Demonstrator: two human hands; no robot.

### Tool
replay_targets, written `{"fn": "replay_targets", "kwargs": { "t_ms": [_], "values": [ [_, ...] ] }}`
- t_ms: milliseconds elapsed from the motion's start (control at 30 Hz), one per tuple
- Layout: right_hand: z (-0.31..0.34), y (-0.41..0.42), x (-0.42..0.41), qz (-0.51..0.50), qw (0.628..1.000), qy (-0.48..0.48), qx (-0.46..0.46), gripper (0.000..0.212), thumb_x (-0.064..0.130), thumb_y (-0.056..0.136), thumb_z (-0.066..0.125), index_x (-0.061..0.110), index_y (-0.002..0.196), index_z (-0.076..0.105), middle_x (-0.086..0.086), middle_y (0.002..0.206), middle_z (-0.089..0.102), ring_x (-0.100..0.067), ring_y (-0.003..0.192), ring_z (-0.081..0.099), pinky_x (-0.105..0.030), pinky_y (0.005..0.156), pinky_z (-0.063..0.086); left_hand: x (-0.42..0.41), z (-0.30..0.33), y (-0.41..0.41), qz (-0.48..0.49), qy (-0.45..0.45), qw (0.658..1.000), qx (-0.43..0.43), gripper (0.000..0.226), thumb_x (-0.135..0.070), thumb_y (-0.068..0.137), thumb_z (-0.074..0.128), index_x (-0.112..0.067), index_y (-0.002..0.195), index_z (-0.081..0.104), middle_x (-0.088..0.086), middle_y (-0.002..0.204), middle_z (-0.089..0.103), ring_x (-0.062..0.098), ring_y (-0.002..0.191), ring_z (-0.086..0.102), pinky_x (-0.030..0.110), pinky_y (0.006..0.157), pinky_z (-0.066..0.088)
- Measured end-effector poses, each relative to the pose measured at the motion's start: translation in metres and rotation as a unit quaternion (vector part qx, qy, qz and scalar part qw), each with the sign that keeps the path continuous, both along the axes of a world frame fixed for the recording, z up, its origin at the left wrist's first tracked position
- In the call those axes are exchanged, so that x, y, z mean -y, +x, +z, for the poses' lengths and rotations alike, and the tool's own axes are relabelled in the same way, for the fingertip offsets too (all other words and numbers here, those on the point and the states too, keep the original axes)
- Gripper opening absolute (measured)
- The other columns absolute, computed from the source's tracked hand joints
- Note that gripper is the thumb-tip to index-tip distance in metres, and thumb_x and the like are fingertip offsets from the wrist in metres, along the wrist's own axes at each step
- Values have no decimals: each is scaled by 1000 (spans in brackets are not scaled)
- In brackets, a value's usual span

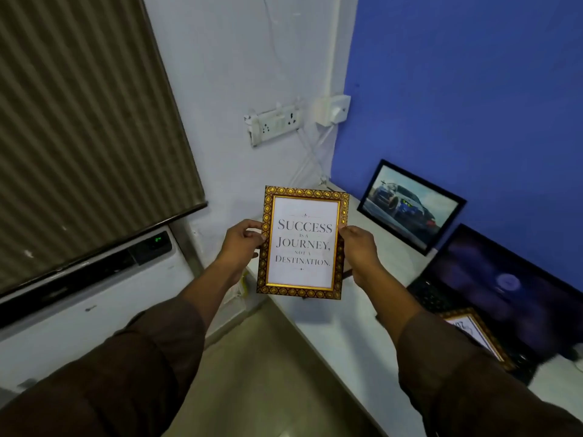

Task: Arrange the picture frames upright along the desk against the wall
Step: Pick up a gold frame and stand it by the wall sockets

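I hold a gold-and-brown patterned picture frame point(303, 242) with the text "Success is a journey, not a destination" upright in the air above the left end of the white desk point(347, 335). My left hand point(241, 239) grips its left edge and my right hand point(358, 250) grips its right edge. A black-framed car picture point(410, 205) leans upright against the blue wall at the back of the desk. Another gold frame point(478, 334) lies on the laptop keyboard, partly hidden by my right sleeve.
An open laptop point(504, 288) with a dark screen stands on the desk right of the car picture. A socket strip point(273, 123) and cables hang on the white wall. An air cooler point(94, 294) and window blind point(79, 121) sit at the left.
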State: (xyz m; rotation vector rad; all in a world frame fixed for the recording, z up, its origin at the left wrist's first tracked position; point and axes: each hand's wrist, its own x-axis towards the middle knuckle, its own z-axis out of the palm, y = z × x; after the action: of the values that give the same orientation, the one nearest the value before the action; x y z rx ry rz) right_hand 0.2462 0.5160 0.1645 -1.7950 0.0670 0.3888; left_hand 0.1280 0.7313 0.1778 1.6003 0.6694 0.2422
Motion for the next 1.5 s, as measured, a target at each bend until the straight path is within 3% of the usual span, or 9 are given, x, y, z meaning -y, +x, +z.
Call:
{"fn": "replay_targets", "kwargs": {
  "t_ms": [133, 267, 400, 533, 767, 1000, 1200, 1333, 1500],
  "values": [
    [2, 33, -29, 13, 999, -23, 32, 37, 41, 101, 51, 12, 91, 72, -6, 90, 76, -23, 78, 66, -33, 64, 49, -28, 3, 24, 4, 15, 1000, 2, 15, -4, 92, 62, -15, 99, 68, 10, 87, 70, 23, 78, 68, 35, 75, 47],
    [-4, 76, -54, 10, 998, -28, 47, 38, 45, 98, 54, 15, 86, 74, -5, 89, 78, -26, 83, 72, -41, 76, 57, -54, 5, 61, 5, 34, 999, 1, 12, -3, 91, 64, -13, 95, 70, 8, 86, 73, 22, 75, 71, 34, 73, 47],
    [-7, 122, -73, 19, 994, -67, 80, 37, 43, 99, 54, 17, 80, 72, -4, 85, 75, -25, 83, 69, -39, 75, 54, -72, 1, 105, -1, 67, 998, -11, 12, 2, 90, 63, -9, 91, 69, 5, 78, 69, 21, 69, 70, 27, 64, 45],
    [-13, 170, -90, 32, 989, -104, 104, 36, 47, 96, 53, 20, 91, 77, -2, 93, 77, -24, 89, 72, -50, 86, 59, -87, -8, 143, -13, 97, 995, -27, 11, 2, 88, 65, -8, 90, 71, 12, 86, 73, 22, 72, 73, 21, 61, 48],
    [-29, 227, -113, 92, 962, -188, 175, 40, 47, 99, 49, 18, 111, 74, -9, 121, 72, -26, 101, 70, -48, 87, 58, -113, -31, 193, -23, 98, 993, -61, 9, 1, 86, 70, -7, 85, 72, 6, 76, 72, 23, 74, 76, 18, 59, 52],
    [-67, 296, -140, 84, 954, -220, 187, 55, 52, 92, 40, 9, 90, 74, -5, 80, 74, -20, 74, 69, -46, 69, 60, -146, -65, 262, -80, 120, 985, -93, 15, 2, 76, 73, -10, 67, 68, 4, 65, 72, 20, 69, 75, 26, 62, 52],
    [-92, 332, -166, 99, 949, -273, 120, 45, 40, 95, 44, 8, 97, 74, -13, 118, 70, -28, 94, 69, -37, 80, 55, -171, -97, 303, -94, 109, 981, -128, 11, -5, 72, 80, -14, 76, 75, 5, 76, 77, 18, 66, 67, 28, 64, 49],
    [-97, 350, -179, 130, 955, -253, 82, 29, 14, 101, 50, -6, 105, 70, -24, 114, 69, -36, 101, 66, -40, 88, 52, -181, -114, 324, -103, 111, 979, -137, 10, -7, 77, 81, -13, 83, 76, 3, 82, 75, 16, 70, 65, 28, 69, 49],
    [-105, 374, -189, 149, 958, -235, 65, 30, 12, 102, 51, -5, 120, 66, -21, 125, 65, -35, 112, 64, -39, 96, 49, -189, -130, 347, -122, 141, 970, -157, 9, -11, 80, 80, -13, 88, 76, 1, 87, 76, 19, 79, 70, 33, 78, 55]
  ]
}}
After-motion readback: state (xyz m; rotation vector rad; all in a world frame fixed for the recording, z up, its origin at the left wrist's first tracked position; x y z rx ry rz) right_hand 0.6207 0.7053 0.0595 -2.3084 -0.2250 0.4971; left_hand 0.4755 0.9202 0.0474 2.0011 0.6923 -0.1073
